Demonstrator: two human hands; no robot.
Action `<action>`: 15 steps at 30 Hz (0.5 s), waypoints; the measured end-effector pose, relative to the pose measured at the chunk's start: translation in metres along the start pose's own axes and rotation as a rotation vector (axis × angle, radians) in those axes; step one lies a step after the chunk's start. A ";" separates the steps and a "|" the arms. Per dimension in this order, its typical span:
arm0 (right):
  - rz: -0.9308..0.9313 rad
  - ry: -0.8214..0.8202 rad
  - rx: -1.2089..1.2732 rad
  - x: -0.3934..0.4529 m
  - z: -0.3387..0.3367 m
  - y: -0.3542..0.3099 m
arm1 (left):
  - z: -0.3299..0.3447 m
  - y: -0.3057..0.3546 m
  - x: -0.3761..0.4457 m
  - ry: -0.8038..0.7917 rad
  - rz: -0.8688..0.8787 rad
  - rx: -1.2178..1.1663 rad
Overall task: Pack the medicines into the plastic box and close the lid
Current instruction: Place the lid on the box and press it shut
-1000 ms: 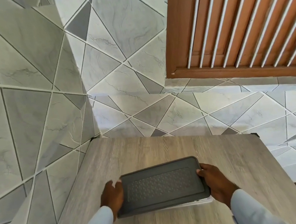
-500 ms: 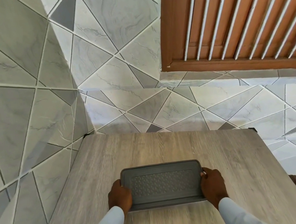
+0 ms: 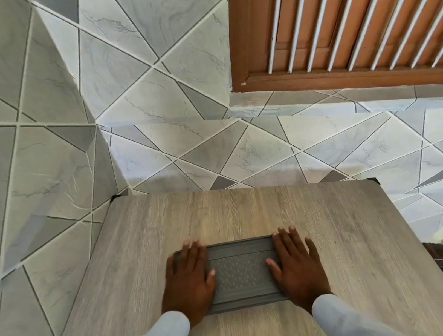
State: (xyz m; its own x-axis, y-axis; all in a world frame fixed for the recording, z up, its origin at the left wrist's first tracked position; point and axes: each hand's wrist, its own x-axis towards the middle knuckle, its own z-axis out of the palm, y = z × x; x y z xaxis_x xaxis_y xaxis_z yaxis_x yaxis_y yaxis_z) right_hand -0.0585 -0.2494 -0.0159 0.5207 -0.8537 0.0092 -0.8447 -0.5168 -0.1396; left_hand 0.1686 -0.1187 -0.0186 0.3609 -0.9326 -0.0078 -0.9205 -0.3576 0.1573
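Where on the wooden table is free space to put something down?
Bare wood lies between the dark grey plastic lid and the wooden table's far edge, and beside each hand. The near middle is crowded: left hand and right hand lie flat on the lid.

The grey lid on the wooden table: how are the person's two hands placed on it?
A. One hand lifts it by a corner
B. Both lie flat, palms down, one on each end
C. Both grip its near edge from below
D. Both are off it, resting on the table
B: the left hand and right hand lie flat with fingers spread on the two ends of the grey lid.
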 end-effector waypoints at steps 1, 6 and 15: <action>-0.027 -0.028 -0.022 0.002 0.000 -0.003 | 0.001 0.007 0.005 -0.037 0.068 0.028; -0.081 -0.080 -0.027 0.007 0.001 -0.023 | 0.005 0.046 0.024 -0.134 0.163 0.032; -0.100 -0.041 -0.008 0.010 0.009 -0.022 | 0.015 0.052 0.028 -0.072 0.165 -0.013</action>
State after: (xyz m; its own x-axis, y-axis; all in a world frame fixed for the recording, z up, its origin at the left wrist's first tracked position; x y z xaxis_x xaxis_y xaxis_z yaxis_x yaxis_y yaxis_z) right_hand -0.0331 -0.2459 -0.0217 0.6069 -0.7946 -0.0173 -0.7891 -0.5999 -0.1323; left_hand 0.1282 -0.1646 -0.0254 0.1933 -0.9798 -0.0512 -0.9641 -0.1994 0.1752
